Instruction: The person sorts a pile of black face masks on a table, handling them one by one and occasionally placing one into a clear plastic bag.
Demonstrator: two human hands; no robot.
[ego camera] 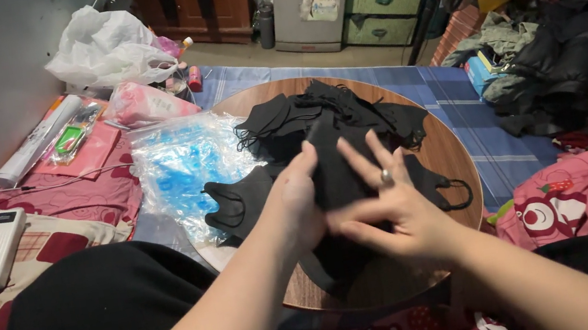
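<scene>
In the middle of the frame the left hand [299, 203] pinches a black face mask [332, 174] — the right hand [392, 216], fingers spread open, lies flat on it — on the round tabletop [447, 154].

A round wooden table [447, 154] stands low over a blue checked mat [460, 103], its top heaped with black masks [327, 123]. A clear bag of blue pieces [177, 165] lies over its left edge, and one mask [236, 203] rests flat beside that.
</scene>
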